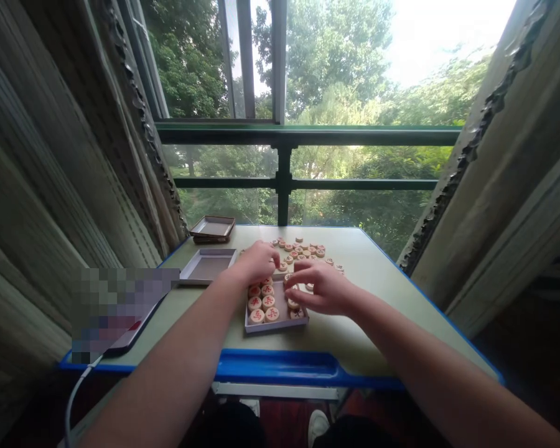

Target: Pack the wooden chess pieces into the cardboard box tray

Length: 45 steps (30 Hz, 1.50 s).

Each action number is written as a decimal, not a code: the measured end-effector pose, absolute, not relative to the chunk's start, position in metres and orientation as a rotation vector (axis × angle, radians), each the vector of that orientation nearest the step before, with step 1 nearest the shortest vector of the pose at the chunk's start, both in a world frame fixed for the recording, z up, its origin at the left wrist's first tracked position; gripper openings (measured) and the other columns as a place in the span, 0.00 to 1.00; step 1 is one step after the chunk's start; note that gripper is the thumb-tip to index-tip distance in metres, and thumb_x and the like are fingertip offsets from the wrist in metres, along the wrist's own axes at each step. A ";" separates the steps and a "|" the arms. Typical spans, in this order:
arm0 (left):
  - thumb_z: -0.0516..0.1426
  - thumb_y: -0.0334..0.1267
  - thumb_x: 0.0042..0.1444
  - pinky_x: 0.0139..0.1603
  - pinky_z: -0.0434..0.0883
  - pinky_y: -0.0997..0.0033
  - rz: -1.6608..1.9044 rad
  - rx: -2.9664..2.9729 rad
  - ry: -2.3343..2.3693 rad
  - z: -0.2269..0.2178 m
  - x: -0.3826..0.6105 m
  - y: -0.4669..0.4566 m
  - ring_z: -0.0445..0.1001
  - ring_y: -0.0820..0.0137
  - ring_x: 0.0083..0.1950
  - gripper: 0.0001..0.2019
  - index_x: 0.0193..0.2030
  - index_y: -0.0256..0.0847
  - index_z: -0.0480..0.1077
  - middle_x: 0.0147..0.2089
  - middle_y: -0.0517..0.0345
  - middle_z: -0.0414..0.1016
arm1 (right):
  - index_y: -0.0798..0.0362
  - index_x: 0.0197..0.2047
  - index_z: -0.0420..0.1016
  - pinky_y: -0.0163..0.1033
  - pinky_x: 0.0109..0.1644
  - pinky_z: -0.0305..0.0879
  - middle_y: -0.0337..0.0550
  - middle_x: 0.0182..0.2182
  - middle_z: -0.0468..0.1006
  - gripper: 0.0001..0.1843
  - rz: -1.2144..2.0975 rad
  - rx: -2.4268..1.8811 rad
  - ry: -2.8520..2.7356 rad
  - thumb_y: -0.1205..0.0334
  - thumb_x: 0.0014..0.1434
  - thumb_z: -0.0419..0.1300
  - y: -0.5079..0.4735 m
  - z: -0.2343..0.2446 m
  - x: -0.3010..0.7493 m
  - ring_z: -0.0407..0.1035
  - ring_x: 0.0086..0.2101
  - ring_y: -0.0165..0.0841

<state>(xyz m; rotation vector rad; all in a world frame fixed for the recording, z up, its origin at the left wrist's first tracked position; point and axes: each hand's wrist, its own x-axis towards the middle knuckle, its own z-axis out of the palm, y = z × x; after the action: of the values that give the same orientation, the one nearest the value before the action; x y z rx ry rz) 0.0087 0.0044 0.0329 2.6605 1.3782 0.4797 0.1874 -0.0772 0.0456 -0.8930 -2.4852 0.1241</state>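
Observation:
A shallow white cardboard box (276, 326) stands before me on the table. Round wooden xiangqi pieces with red characters (268, 303) fill two columns along its left side, and pieces with dark characters (297, 313) line its right side. My left hand (257, 260) reaches over the box's far left corner, its fingers curled down and closed at a loose xiangqi piece (282, 266); its fingertips are partly hidden. Over the right side of the box hovers my right hand (321, 287), thumb and fingers apart, close to the dark-lettered pieces. The hand covers some of them.
More loose xiangqi pieces (303, 251) lie scattered behind the box. To the left are an empty-looking box lid (208, 267), stacked brown trays (213, 228) and a blurred-out device (130, 314) with a white cable (77, 389). The table (354, 336) has a blue rim, with a window beyond.

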 end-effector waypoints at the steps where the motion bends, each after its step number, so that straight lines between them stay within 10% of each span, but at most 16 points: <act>1: 0.49 0.26 0.42 0.50 0.65 0.68 0.477 2.669 1.381 0.032 0.009 0.004 0.66 0.64 0.47 0.16 0.29 0.43 0.77 0.38 0.56 0.74 | 0.54 0.30 0.78 0.34 0.31 0.55 0.43 0.28 0.68 0.12 0.101 -0.832 -2.526 0.59 0.56 0.55 -0.082 0.046 0.183 0.60 0.29 0.29; 45: 0.52 0.29 0.44 0.48 0.66 0.70 0.432 2.725 1.376 0.038 0.013 -0.005 0.66 0.63 0.47 0.13 0.32 0.43 0.77 0.38 0.56 0.75 | 0.52 0.33 0.78 0.37 0.37 0.59 0.44 0.31 0.67 0.08 0.123 -0.825 -2.657 0.68 0.52 0.57 -0.081 0.046 0.188 0.61 0.32 0.31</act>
<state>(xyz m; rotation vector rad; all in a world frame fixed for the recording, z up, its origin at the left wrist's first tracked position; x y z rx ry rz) 0.0135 -0.0047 0.0382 2.7246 1.3758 0.4323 0.1883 -0.0806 0.0458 -0.8254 -2.6567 0.1229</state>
